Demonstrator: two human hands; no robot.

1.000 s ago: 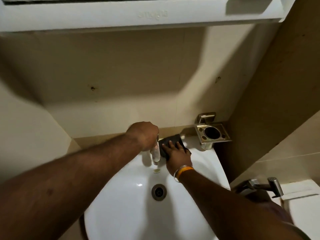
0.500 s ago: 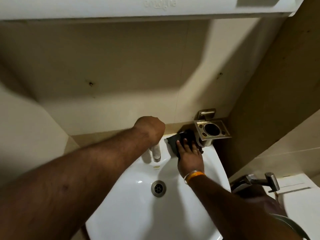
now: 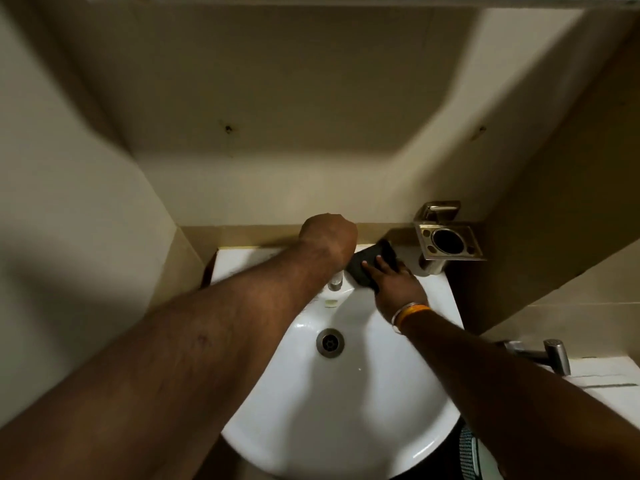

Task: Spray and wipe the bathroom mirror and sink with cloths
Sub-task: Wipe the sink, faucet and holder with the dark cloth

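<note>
R hand (image 3: 398, 292) lies flat on a dark cloth (image 3: 369, 268), fingers straight and spread a little, pressing it onto the back ledge of the white sink (image 3: 346, 410), just R of the tap (image 3: 335, 282) and L of the brass tumbler holder (image 3: 446, 240) on the wall. L hand (image 3: 329, 239) sits over the tap w/ knuckles up; its fingers are hidden underneath, so can't tell if they grip the tap body or just rest on it. Only the spout tip shows below the wrist. Mirror isn't in view; only the underside of a white cabinet edge runs along the top.

Step in hand, as I read it: wiping the ledge around the tap base. To do it well:
- keep the palm flat, even pressure, so the whole cloth face drags, not just the fingertips
- work the cloth edge tight into the seam where ledge meets wall, and round the tap foot, where grime likely collects
- mind the holder bracket; it overhangs the corner, so slide under it rather than bump it
- L hand probably steadies; shift it to reach the ledge's L side, not yet covered from what shows
- finish down into the bowl toward the drain (image 3: 330, 342), so loosened dirt ends low.
</note>
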